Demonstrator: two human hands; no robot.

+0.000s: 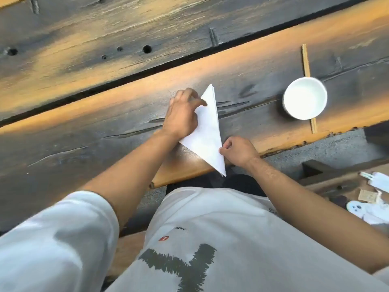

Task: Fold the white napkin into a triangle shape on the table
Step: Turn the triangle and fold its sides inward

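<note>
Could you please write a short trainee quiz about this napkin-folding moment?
1. True or false: the napkin already forms a triangle.
2. Which hand pinches its edge near the table's rim: A) left hand, B) right hand?
3. Fill in: the bowl sits on a pair of ____.

Key: 1 true; 2 B; 3 chopsticks.
</note>
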